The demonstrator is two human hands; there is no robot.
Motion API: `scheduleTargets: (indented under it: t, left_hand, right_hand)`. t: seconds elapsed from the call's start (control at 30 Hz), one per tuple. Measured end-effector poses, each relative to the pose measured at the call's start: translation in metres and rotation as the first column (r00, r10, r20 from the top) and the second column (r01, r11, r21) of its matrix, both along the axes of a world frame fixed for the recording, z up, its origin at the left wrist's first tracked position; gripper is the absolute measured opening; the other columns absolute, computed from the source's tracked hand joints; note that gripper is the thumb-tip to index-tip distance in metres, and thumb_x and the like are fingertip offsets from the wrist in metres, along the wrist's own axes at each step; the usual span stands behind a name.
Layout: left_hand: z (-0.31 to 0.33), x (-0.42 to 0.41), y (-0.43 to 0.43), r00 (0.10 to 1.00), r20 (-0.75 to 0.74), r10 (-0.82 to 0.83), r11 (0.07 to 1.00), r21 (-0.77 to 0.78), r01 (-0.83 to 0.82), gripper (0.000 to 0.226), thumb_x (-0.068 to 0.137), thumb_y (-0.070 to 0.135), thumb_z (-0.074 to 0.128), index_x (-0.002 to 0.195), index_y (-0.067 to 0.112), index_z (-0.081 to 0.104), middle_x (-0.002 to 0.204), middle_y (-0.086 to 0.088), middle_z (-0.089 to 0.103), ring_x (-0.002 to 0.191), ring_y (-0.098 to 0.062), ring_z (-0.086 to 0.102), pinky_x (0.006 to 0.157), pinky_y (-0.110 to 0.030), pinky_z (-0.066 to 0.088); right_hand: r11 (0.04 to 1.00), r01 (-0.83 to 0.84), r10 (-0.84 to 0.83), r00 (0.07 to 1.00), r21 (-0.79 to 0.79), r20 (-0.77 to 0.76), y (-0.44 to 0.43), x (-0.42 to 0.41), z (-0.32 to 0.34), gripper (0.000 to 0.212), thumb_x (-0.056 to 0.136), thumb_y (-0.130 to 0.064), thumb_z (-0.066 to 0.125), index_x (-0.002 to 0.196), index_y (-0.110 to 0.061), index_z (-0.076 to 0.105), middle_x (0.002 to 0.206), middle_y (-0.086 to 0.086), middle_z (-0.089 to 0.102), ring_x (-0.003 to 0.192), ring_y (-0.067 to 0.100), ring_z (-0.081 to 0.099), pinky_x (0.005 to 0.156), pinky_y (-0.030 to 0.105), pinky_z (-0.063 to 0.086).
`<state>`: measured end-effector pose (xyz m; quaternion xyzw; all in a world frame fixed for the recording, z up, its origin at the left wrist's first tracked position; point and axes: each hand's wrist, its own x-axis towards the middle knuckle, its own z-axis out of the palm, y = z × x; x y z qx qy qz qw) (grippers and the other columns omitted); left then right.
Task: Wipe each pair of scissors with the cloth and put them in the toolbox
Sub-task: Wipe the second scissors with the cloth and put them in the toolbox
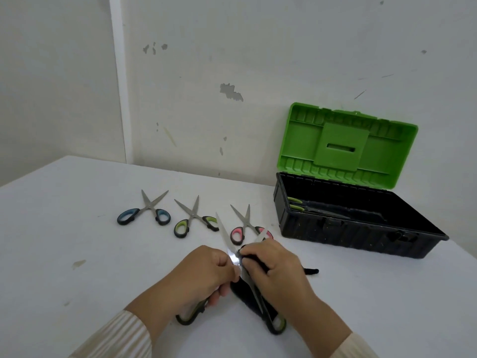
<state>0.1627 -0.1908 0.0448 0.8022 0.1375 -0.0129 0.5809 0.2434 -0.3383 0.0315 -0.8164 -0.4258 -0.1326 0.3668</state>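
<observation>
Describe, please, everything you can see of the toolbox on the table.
The toolbox looks plastic: a long black base, scuffed, with a bright green lid hinged open and standing upright behind it. It sits on the white table at the far right. Green-handled scissors lie inside, at its left end.

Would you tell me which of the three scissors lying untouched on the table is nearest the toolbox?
The pink-handled pair, rightmost in the row; the green-handled pair and the blue-handled pair lie further left.
</observation>
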Motion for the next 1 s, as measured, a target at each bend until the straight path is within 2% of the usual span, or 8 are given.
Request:
scheduleTargets:
  t: [0.23, 0.43, 0.57, 0.63, 0.73, 0.8, 0.83, 1.0]
  left_hand:
    - [0.005, -0.002, 0.001, 0.999, -0.007, -0.034, 0.999, 0.005, 0.034, 0.026, 0.087, 0.019, 0.062, 0.071, -0.001, 0.065, 0.050, -0.002, 0.058, 0.037, -0.014, 0.045, 0.043, -0.020, 0.039]
    - [0.007, -0.002, 0.014, 0.999, 0.026, 0.047, 0.989, -0.144, -0.043, 0.026, 0.090, 0.019, 0.061, 0.080, -0.004, 0.067, 0.052, -0.005, 0.059, 0.038, -0.015, 0.046, 0.042, -0.024, 0.040]
    - [0.010, -0.003, 0.020, 0.997, -0.062, 0.055, 0.948, -0.310, -0.072, 0.021, 0.093, 0.016, 0.057, 0.087, -0.002, 0.065, 0.067, -0.015, 0.067, 0.050, -0.022, 0.058, 0.046, -0.028, 0.047]
    - [0.012, -0.002, 0.029, 0.986, -0.145, 0.087, 0.810, -0.566, -0.154, 0.019, 0.091, 0.015, 0.057, 0.090, -0.003, 0.063, 0.074, -0.022, 0.067, 0.053, -0.027, 0.060, 0.046, -0.029, 0.050]
    - [0.007, 0.003, 0.039, 0.944, -0.160, 0.287, 0.421, -0.864, -0.274, 0.040, 0.092, 0.029, 0.054, 0.093, -0.008, 0.065, 0.076, -0.025, 0.071, 0.056, -0.030, 0.070, 0.048, -0.033, 0.060]
    - [0.002, 0.008, 0.035, 0.892, -0.111, 0.437, 0.156, -0.968, -0.197, 0.052, 0.092, 0.043, 0.050, 0.098, -0.007, 0.063, 0.080, -0.021, 0.073, 0.064, -0.028, 0.074, 0.056, -0.033, 0.062]
    - [-0.001, 0.011, 0.028, 0.872, -0.098, 0.479, 0.114, -0.978, -0.172, 0.055, 0.092, 0.048, 0.049, 0.101, -0.005, 0.062, 0.084, -0.019, 0.074, 0.070, -0.027, 0.074, 0.062, -0.034, 0.062]
    - [-0.013, 0.017, -0.015, 0.938, 0.050, 0.342, 0.634, -0.749, -0.191, 0.025, 0.095, 0.015, 0.049, 0.092, 0.001, 0.069, 0.097, -0.019, 0.074, 0.090, -0.027, 0.069, 0.082, -0.038, 0.053]
  right_hand:
    - [0.913, 0.366, -0.307, 0.907, 0.179, -0.288, -0.026, 0.032, 0.017, 0.026, 0.087, -0.014, 0.056, 0.092, -0.038, 0.065, 0.094, -0.017, 0.062, 0.089, -0.005, 0.054, 0.075, 0.006, 0.035]
    - [0.949, -0.152, 0.056, 0.943, -0.276, -0.328, -0.018, 0.010, 0.024, 0.016, 0.088, -0.033, 0.055, 0.086, -0.028, 0.069, 0.085, -0.009, 0.061, 0.083, 0.001, 0.055, 0.076, 0.018, 0.045]
    - [0.962, -0.169, 0.062, 0.900, -0.215, -0.432, -0.015, 0.008, 0.021, 0.029, 0.090, -0.034, 0.051, 0.084, -0.010, 0.066, 0.084, 0.007, 0.058, 0.077, 0.012, 0.056, 0.071, 0.019, 0.043]
    - [0.985, -0.106, 0.024, 0.859, -0.133, -0.511, -0.017, 0.009, 0.022, 0.032, 0.091, -0.033, 0.050, 0.083, -0.006, 0.064, 0.081, 0.010, 0.057, 0.071, 0.015, 0.055, 0.065, 0.017, 0.042]
    - [0.999, -0.006, -0.026, 0.794, -0.050, -0.608, -0.015, 0.007, 0.023, 0.035, 0.091, -0.036, 0.048, 0.073, -0.010, 0.062, 0.065, -0.002, 0.054, 0.056, 0.007, 0.049, 0.051, 0.011, 0.039]
    - [1.000, 0.027, -0.024, 0.783, -0.005, -0.621, -0.011, 0.004, 0.021, 0.039, 0.091, -0.037, 0.047, 0.065, -0.010, 0.058, 0.058, -0.003, 0.049, 0.052, 0.008, 0.045, 0.050, 0.015, 0.037]
    - [0.999, 0.036, -0.025, 0.792, 0.006, -0.610, -0.009, 0.003, 0.019, 0.042, 0.091, -0.037, 0.046, 0.065, -0.006, 0.055, 0.057, -0.001, 0.048, 0.052, 0.010, 0.044, 0.051, 0.019, 0.037]
    - [0.999, -0.006, -0.008, 0.912, -0.034, -0.411, 0.000, -0.002, 0.010, 0.036, 0.092, -0.032, 0.047, 0.074, -0.004, 0.058, 0.070, 0.006, 0.053, 0.065, 0.011, 0.048, 0.064, 0.020, 0.040]
